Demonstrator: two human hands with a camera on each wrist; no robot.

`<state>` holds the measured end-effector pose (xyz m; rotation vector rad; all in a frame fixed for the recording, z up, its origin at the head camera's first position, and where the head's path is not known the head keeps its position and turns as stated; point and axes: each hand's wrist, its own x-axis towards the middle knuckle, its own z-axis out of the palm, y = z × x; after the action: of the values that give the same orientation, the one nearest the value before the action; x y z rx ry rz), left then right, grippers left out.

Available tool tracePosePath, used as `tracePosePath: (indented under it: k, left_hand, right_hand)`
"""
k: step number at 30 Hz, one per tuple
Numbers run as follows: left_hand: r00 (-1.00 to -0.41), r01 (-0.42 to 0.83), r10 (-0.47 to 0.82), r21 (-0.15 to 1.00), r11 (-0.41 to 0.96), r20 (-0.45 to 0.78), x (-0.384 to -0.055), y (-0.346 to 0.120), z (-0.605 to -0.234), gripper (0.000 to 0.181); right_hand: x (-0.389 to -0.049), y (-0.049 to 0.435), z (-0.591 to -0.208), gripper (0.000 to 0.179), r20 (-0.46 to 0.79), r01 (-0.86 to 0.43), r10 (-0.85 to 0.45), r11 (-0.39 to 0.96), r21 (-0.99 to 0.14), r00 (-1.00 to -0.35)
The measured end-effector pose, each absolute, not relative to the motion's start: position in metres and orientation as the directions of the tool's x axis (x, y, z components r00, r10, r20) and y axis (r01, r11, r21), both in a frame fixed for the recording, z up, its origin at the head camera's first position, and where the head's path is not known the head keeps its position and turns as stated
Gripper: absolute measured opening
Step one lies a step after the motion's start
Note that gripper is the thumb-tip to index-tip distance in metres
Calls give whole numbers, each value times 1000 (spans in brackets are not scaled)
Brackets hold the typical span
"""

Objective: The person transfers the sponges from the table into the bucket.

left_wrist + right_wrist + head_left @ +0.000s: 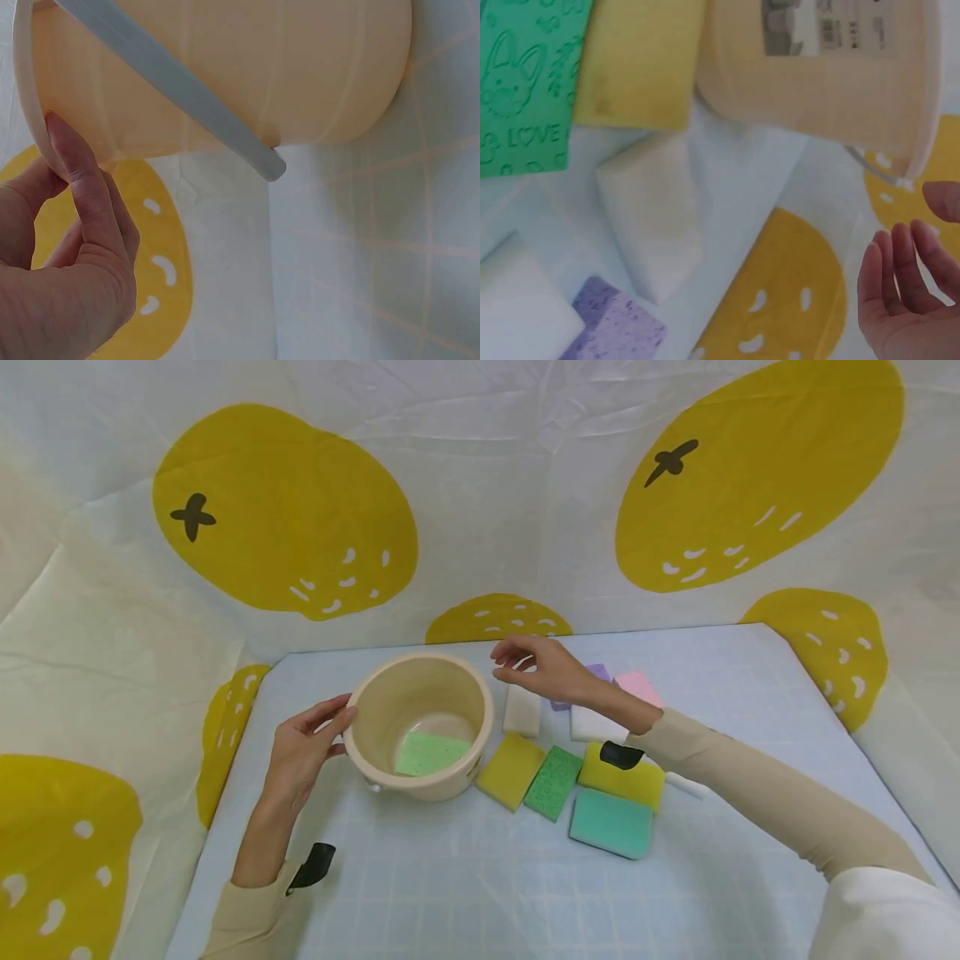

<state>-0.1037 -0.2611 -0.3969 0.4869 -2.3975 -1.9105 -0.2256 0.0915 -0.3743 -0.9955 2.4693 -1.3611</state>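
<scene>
A cream plastic bucket (420, 689) stands on the table, and a light green sponge (429, 753) lies on its bottom. My left hand (296, 760) pinches the bucket's left rim between thumb and fingers. In the left wrist view a grey handle (187, 94) hangs slanting across the bucket's outer wall. My right hand (543, 668) hovers just past the right rim with loosely bent fingers, holding nothing. Below it lies an off-white sponge block (522, 712). Beside the bucket are a yellow sponge (512, 770) and a green sponge (553, 782) embossed with a rabbit and "LOVE".
Farther right are a yellow sponge (630, 787), a teal sponge (611, 822) and a white thin piece (686, 785). Behind the right forearm, partly hidden, lie white (591, 725), purple (600, 672) and pink (637, 687) sponges. A fruit-print curtain (480, 527) hangs behind the table.
</scene>
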Motion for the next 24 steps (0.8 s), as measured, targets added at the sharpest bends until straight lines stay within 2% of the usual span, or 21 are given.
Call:
tracePosePath:
  k: [10, 24]
  left_hand:
    - [-952, -216, -254, 962, 165, -171, -105, -261, -400, 61]
    - [-954, -204, -253, 966, 160, -160, -105, -263, -401, 60]
  right_hand:
    - [-231, 107, -401, 28, 149, -423, -558, 403, -812, -817]
    - [-246, 109, -437, 35, 146, -399, -516, 423, -814, -844]
